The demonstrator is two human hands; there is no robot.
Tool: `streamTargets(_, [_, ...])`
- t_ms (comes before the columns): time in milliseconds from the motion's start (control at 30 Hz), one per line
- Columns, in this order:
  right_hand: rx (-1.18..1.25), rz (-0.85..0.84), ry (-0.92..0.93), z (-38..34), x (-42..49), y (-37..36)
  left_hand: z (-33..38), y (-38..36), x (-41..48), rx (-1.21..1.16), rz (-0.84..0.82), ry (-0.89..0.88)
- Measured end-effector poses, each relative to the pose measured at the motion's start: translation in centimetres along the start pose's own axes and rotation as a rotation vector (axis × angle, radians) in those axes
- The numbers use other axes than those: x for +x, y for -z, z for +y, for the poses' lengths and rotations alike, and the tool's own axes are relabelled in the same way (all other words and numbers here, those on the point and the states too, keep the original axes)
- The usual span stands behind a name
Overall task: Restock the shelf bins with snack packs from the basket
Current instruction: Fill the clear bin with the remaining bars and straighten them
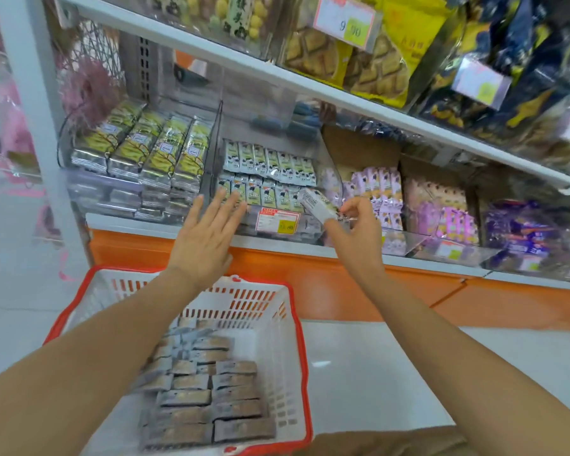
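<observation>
The basket [301, 343] is moulded plastic, with white slotted walls under a smooth red rim. The snack packs [208, 399] in it have dull grey film wrappers. The shelf bins [331, 166] are clear, glossy plastic. The long packs [152, 149] in the left bin are wrapped in shiny silver foil. The single pack [316, 204] in the right hand [356, 225] has slick white film. The price label [278, 220] looks like paper. The shelf edge [129, 222] is smooth white, the panel [310, 284] below it glossy orange, and the floor [375, 373] polished.

A pink tinsel pompom [87, 88] is hanging at upper left. Yellow biscuit bags [405, 26] are sitting behind a price tag [344, 23] at top centre, dark blue bags [520, 34] beside them.
</observation>
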State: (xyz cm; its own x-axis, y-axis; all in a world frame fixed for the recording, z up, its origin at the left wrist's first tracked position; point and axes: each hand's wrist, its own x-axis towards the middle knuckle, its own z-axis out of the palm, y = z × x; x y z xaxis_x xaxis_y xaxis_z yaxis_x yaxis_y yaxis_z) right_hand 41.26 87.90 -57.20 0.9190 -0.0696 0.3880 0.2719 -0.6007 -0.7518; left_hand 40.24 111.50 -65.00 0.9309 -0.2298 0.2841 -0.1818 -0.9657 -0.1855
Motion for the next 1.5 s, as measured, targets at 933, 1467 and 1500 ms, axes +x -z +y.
streamTargets(933, [-0.76, -0.015, -0.076, 2.1, 4.9, -5.3, -0.6, -0.7, -0.3, -0.136, 0.038, -0.01])
streamTargets(1467, [-0.15, -0.299, 0.225, 2.1, -4.8, -8.0, -0.4, -3.4, -4.1, -0.2, 0.102, -0.032])
streamTargets(1500, [-0.152, -0.341, 0.208, 2.7, -5.5, -8.7, -0.5, -3.9, -4.4, -0.203, 0.082, -0.027])
